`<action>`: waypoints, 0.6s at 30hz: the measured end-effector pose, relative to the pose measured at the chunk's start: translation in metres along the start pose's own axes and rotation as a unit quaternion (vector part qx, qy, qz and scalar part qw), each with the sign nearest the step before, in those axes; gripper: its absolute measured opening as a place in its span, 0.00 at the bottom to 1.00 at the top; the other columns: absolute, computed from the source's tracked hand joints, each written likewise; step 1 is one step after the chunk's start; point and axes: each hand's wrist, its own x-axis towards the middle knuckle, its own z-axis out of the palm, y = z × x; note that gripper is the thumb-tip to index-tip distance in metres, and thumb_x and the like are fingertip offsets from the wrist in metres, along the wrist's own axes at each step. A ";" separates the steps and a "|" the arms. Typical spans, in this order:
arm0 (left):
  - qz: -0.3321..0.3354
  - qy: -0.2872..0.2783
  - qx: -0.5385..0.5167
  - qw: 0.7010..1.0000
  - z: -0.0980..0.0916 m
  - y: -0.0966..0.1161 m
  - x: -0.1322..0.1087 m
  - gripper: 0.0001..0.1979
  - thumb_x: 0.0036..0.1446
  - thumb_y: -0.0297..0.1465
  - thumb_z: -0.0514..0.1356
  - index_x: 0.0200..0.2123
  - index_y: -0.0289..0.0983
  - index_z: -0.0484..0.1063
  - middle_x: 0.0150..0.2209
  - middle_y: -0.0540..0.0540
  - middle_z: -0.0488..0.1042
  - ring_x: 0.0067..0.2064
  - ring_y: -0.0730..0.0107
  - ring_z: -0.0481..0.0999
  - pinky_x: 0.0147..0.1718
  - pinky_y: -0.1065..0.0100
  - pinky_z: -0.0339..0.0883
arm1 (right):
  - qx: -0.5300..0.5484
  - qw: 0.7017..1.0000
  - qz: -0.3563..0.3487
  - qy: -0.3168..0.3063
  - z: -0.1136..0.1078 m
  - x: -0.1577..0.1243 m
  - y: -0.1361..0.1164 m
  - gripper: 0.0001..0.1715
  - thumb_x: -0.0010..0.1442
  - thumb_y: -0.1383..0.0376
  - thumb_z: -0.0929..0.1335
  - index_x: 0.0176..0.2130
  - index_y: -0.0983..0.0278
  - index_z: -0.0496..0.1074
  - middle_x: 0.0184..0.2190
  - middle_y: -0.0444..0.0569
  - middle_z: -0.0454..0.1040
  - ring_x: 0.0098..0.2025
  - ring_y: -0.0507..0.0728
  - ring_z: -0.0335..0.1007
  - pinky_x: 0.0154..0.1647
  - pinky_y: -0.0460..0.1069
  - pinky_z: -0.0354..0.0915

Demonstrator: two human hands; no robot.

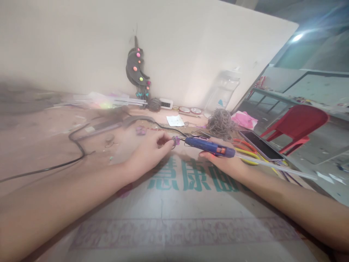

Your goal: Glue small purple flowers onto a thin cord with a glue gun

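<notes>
Between the thumb and fingers of my left hand (152, 151) is a small purple flower-like piece (176, 140), blurred in its details. My right hand (222, 158) is closed round a blue hot glue gun (208, 145), whose nozzle points left and meets or nearly meets the piece. A long clear glue stick (275, 166) sticks out of the gun's rear. A similar purple piece (141, 130) lies on the table behind my left hand. Below both hands spreads a whitish printed sheet (174, 203) with green characters.
A crescent ornament with coloured balls (135, 67) hangs on the pale board behind. Grey yarn (221, 123), a clear bottle (225, 91), a phone (260, 145) and orange- and yellow-handled scissors (247, 151) are at the right. A black cable (79, 156) crosses the left. Beyond stands a red chair (300, 123).
</notes>
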 end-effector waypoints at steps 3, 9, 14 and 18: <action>-0.002 -0.001 -0.001 1.000 -0.001 0.000 0.000 0.09 0.61 0.33 0.57 0.31 0.37 0.72 0.32 0.49 0.77 0.37 0.66 0.74 0.39 0.67 0.67 | -0.008 1.000 -0.004 -0.001 0.000 0.000 0.001 0.19 0.53 0.52 0.75 0.26 0.60 0.66 0.22 0.40 0.66 0.26 0.53 0.62 0.27 0.48 0.59; -0.002 0.005 0.000 1.000 0.000 -0.003 0.000 0.08 0.61 0.34 0.57 0.31 0.38 0.72 0.32 0.49 0.77 0.38 0.65 0.74 0.39 0.67 0.67 | -0.009 1.000 -0.012 0.017 0.002 -0.001 0.000 0.20 0.51 0.50 0.76 0.26 0.60 0.68 0.23 0.41 0.69 0.26 0.54 0.64 0.28 0.48 0.61; 0.000 0.003 -0.017 1.000 0.000 -0.002 0.001 0.08 0.60 0.33 0.58 0.29 0.38 0.70 0.31 0.50 0.76 0.36 0.66 0.74 0.38 0.68 0.66 | -0.004 1.000 -0.022 0.006 0.001 0.000 -0.001 0.19 0.52 0.52 0.75 0.26 0.60 0.68 0.23 0.41 0.69 0.26 0.53 0.64 0.28 0.48 0.61; -0.004 0.000 -0.016 1.000 0.000 -0.001 0.000 0.09 0.61 0.34 0.57 0.29 0.38 0.70 0.31 0.50 0.76 0.36 0.66 0.74 0.38 0.67 0.66 | 0.004 1.000 -0.020 0.006 0.001 0.000 -0.003 0.18 0.52 0.52 0.75 0.26 0.60 0.68 0.22 0.41 0.69 0.25 0.53 0.63 0.28 0.49 0.61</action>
